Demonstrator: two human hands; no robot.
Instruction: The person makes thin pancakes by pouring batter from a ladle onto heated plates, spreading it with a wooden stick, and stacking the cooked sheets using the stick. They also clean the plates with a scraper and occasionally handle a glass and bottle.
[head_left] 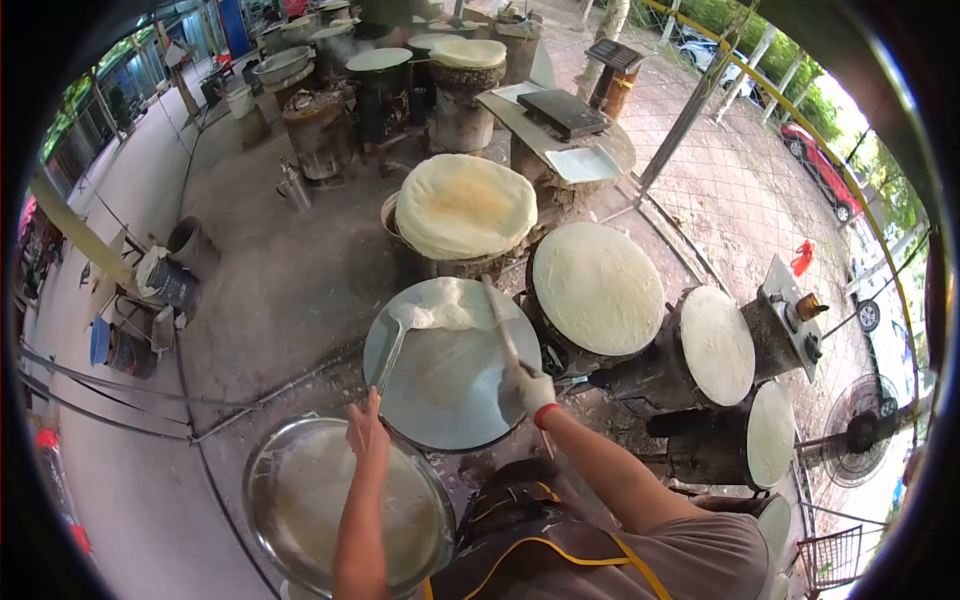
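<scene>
My left hand (367, 432) is bare and grips the handle of a metal ladle (392, 345) whose bowl rests on the far left of a round grey griddle (447, 380). White batter (445, 312) lies spread along the griddle's far edge. My right hand (527, 390), in a white glove, holds a long wooden spreader stick (497, 318) that reaches across the griddle into the batter.
A big steel bowl of batter (345, 505) sits by my left elbow. A stack of finished thin pancakes (465, 205) lies beyond the griddle. Three more griddles with cooking sheets (598, 288) (717, 345) (771, 433) curve to the right. Pots and stoves stand at the back; a fan (858, 443) is right.
</scene>
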